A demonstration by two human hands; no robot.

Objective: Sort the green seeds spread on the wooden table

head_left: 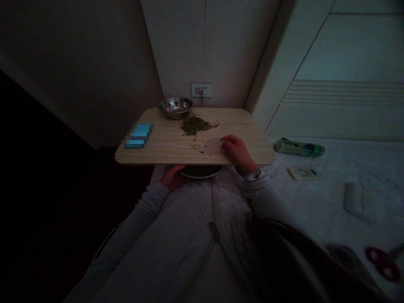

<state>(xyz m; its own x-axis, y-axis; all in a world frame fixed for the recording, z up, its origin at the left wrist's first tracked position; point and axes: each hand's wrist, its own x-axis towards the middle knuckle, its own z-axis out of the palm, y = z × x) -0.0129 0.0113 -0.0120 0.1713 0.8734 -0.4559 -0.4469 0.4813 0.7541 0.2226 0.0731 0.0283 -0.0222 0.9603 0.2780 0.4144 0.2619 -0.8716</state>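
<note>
On the wooden tabletop (164,147), my right hand (236,152) is closed on the edge of a thin, clear round piece (212,145) lying near the front edge. A few small green grains lie beside that piece. Behind it spreads a larger heap of green grains (195,125). Below the table's front edge, my left hand (173,177) has its fingers wrapped at the left rim of a dark bowl (201,172), which the tabletop partly hides.
A steel bowl (176,107) stands at the back left, and a blurred blue phone-like object (139,136) lies at the left. On the white bedding are a green bottle-like packet (299,148), a small pack (304,173) and red-handled scissors (383,263).
</note>
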